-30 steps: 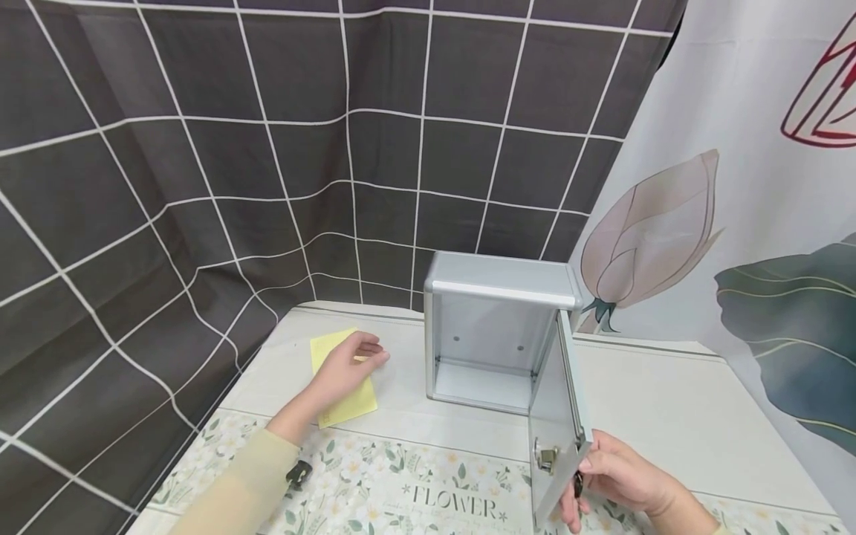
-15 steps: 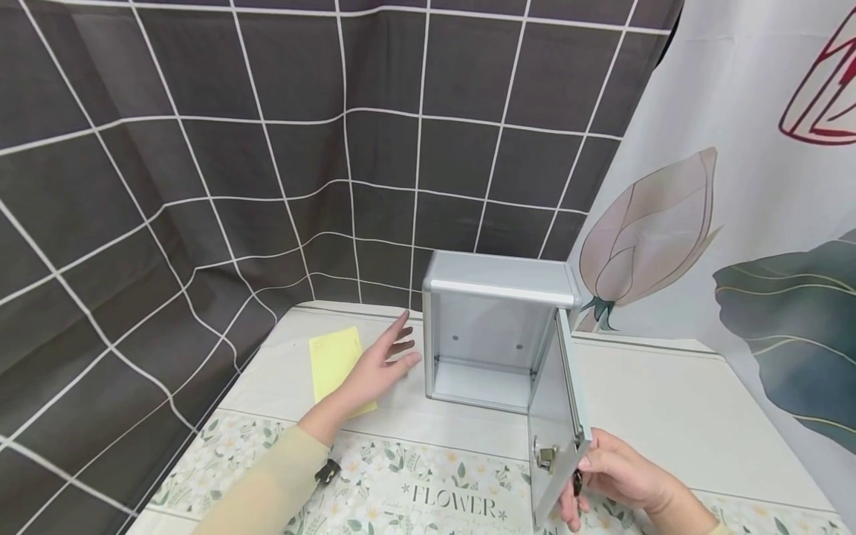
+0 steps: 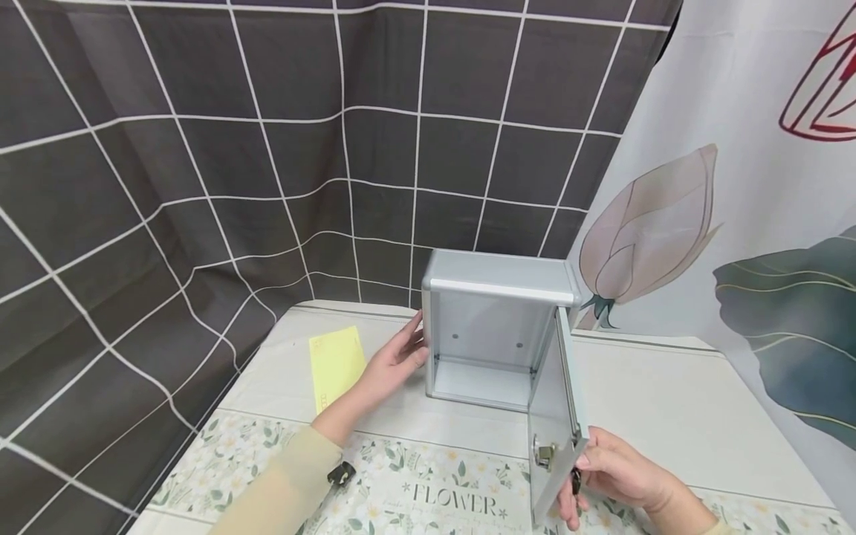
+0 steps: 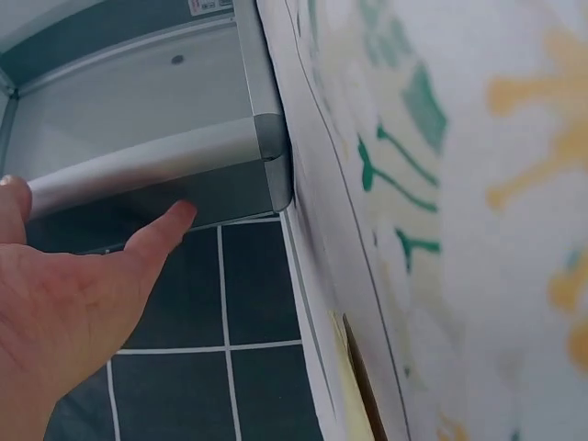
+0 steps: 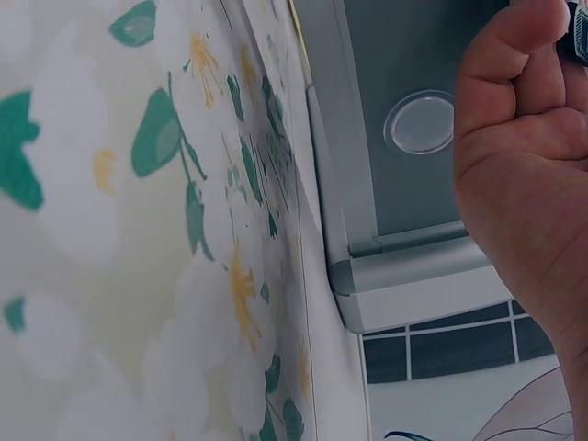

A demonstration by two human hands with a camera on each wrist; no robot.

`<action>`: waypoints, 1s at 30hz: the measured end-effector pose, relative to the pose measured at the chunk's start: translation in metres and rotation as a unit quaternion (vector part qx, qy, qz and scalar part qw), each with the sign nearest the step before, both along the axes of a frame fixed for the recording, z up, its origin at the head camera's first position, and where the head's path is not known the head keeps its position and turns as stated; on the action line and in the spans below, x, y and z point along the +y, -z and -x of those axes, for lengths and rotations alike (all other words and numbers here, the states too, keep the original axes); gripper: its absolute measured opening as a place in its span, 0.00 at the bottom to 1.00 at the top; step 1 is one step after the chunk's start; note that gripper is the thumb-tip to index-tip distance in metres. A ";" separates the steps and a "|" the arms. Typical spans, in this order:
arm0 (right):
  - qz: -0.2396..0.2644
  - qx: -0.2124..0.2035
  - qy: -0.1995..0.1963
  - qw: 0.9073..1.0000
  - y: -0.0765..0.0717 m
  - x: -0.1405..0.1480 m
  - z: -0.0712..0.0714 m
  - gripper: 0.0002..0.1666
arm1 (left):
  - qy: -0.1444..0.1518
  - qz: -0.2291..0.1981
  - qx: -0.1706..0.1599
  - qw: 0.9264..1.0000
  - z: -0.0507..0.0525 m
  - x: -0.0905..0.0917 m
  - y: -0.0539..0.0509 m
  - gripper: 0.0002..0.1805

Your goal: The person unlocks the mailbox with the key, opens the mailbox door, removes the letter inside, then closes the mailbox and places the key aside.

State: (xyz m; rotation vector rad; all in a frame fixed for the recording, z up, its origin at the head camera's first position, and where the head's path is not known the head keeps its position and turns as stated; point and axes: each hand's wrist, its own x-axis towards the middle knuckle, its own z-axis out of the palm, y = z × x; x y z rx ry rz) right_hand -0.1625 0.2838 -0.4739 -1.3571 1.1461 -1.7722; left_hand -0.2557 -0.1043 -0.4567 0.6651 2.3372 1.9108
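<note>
Left hand [image 3: 390, 365] reached the box [image 3: 503, 279]; its wristcam adds a label [image 4: 210, 5].

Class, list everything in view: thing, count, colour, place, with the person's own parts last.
Table: 1, white, floral-printed, across the lower view
Box: 1, silver-grey, on the table
Spots: 2, dark, box's inner back wall
Door: 1, grey, open at box's right
Lock: 1, metallic, door's inner face
Unclear item: 1, black, door's free edge
Paper: 1, yellow, left of box
Gridded curtain: 1, dark grey, behind and left
Printed curtain: 1, white, right
Wrist gear: 1, black, low, left of centre
Sleeves: 2, pale yellow, forearms
Left hand: 1, bare, box's left side
Right hand: 1, bare, gripping door's edge
</note>
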 end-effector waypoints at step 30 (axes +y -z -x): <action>-0.037 -0.075 0.072 0.994 -0.006 -0.032 -0.016 0.29 | -0.005 0.020 -0.012 1.000 0.000 0.003 0.005 0.38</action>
